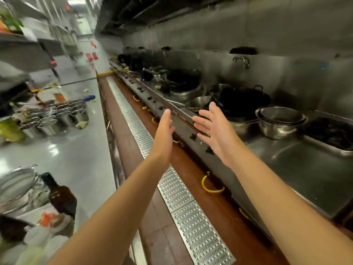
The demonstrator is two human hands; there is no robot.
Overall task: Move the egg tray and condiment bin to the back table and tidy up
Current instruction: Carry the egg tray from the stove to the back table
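Note:
Both my arms reach out over the kitchen aisle. My left hand (165, 131) is held edge-on with straight fingers and holds nothing. My right hand (212, 125) is spread open, palm facing left, also empty, in front of the stove's front edge. A cluster of round steel condiment pots (57, 115) stands on the steel counter (76, 153) to the left. I see no egg tray in this view.
A brown bottle (61, 196) and steel lids (17, 184) sit at the near left of the counter. Black woks (244, 98), a steel strainer bowl (280, 119) and a dark tray (332, 132) line the stove on the right. A metal floor grate (172, 180) runs along the aisle.

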